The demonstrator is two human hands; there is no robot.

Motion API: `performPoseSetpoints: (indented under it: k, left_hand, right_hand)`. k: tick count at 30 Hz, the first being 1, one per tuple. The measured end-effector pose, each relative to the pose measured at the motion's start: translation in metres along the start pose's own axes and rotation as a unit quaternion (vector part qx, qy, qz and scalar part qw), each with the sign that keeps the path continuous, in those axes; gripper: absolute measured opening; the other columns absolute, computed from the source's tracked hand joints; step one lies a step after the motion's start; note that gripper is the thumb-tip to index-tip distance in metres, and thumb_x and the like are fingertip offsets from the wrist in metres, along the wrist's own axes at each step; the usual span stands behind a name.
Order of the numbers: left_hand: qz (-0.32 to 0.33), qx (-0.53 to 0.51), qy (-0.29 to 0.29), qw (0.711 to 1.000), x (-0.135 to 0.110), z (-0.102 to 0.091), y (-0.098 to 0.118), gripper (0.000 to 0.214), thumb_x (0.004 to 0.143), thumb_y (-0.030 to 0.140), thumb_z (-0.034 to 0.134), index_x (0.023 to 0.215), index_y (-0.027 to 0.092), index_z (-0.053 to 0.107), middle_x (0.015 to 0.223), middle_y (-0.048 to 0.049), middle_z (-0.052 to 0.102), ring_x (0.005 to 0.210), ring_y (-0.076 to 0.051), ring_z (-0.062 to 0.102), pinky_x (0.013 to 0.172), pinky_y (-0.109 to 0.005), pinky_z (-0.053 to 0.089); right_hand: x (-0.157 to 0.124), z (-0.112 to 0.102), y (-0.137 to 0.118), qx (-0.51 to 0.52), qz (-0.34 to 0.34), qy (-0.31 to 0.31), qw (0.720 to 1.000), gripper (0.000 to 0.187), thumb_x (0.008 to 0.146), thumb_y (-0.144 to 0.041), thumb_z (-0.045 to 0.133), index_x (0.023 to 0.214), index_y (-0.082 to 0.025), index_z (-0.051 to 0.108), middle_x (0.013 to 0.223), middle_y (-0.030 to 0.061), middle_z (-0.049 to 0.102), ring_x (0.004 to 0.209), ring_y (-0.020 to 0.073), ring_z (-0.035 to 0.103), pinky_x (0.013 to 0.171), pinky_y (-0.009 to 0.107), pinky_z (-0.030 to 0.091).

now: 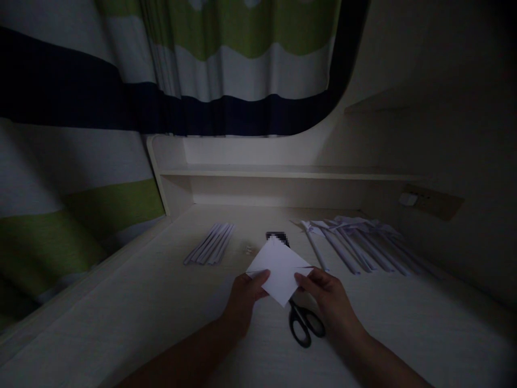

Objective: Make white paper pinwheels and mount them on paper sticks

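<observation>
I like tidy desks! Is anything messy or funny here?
Nothing is broken or spilled. The paper sticks on the right lie fanned out loosely, unlike the neat bundle on the left. The scissors sit partly hidden under the paper that the left hand and right hand hold.

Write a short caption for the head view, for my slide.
Left hand and right hand hold a white paper over black scissors on a desk.

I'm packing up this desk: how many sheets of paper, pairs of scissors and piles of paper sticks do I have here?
sheet of paper, pinched by left hand and right hand: 1
pair of scissors: 1
piles of paper sticks: 2
Total: 4
</observation>
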State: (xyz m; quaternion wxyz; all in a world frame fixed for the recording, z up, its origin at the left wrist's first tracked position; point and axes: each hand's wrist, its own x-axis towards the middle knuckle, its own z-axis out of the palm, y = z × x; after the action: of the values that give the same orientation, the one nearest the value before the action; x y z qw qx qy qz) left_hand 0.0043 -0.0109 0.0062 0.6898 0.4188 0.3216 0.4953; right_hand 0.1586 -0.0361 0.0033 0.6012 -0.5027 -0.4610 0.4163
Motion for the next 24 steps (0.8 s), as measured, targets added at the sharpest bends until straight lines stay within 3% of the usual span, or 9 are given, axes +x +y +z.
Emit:
performPoseSetpoints:
  k: [4,7,11,14,17,24]
  left_hand:
    - [-0.013,-0.015,-0.014,1.000,0.004,-0.008,0.007,0.032,0.068,0.037,0.058,0.081,0.008,0.064,0.078,-0.0103,0.066,0.070,-0.020,0.060,0.063,-0.028,0.045]
    - [-0.048,0.031,-0.055,0.997,0.003,-0.010,0.009,0.026,0.063,0.029,0.063,0.077,0.008,0.065,0.068,-0.0086,0.066,0.061,-0.018,0.059,0.059,-0.027,0.043]
    - [-0.073,0.084,-0.078,0.991,-0.001,-0.008,0.002,0.026,0.059,0.022,0.066,0.082,0.009,0.065,0.075,-0.0098,0.067,0.068,-0.020,0.060,0.063,-0.029,0.043]
    - [-0.064,0.087,-0.075,0.991,-0.004,-0.007,-0.002,0.025,0.061,0.023,0.065,0.083,0.011,0.065,0.080,-0.0098,0.066,0.072,-0.021,0.059,0.065,-0.030,0.043]
    - [-0.069,0.072,-0.085,0.991,-0.005,-0.005,-0.003,0.027,0.063,0.023,0.064,0.087,0.010,0.064,0.082,-0.0106,0.066,0.075,-0.022,0.059,0.067,-0.031,0.043]
    - [-0.097,0.028,-0.101,0.990,-0.007,-0.003,-0.003,0.028,0.063,0.020,0.064,0.089,0.009,0.064,0.083,-0.0119,0.065,0.077,-0.021,0.059,0.071,-0.032,0.043]
  right_hand:
    - [0.007,-0.012,-0.005,-0.016,0.018,-0.027,0.999,0.034,0.055,-0.042,0.069,0.050,-0.017,0.046,0.049,-0.0015,0.052,0.049,0.0118,0.048,0.051,0.024,0.038]
    - [0.009,-0.013,0.002,-0.022,0.012,-0.057,0.998,0.037,0.055,-0.043,0.069,0.048,-0.018,0.042,0.045,-0.0034,0.049,0.044,0.0104,0.046,0.046,0.023,0.037]
    - [0.000,-0.008,0.009,-0.120,-0.039,-0.031,0.991,0.027,0.064,-0.043,0.061,0.066,-0.018,0.053,0.053,-0.0021,0.052,0.047,0.0118,0.049,0.040,0.021,0.036]
    - [-0.010,-0.007,0.007,-0.243,-0.144,0.006,0.959,0.023,0.073,-0.039,0.052,0.081,-0.019,0.060,0.066,0.0033,0.061,0.058,0.0163,0.056,0.042,0.022,0.042]
    - [-0.018,-0.009,0.001,-0.314,-0.258,0.005,0.914,0.021,0.079,-0.031,0.045,0.086,-0.021,0.062,0.081,0.0058,0.066,0.069,0.0180,0.060,0.050,0.025,0.049]
    - [-0.017,-0.015,-0.001,-0.374,-0.384,-0.013,0.844,0.021,0.082,-0.019,0.043,0.089,-0.020,0.062,0.085,0.0065,0.066,0.076,0.0172,0.062,0.065,0.028,0.052]
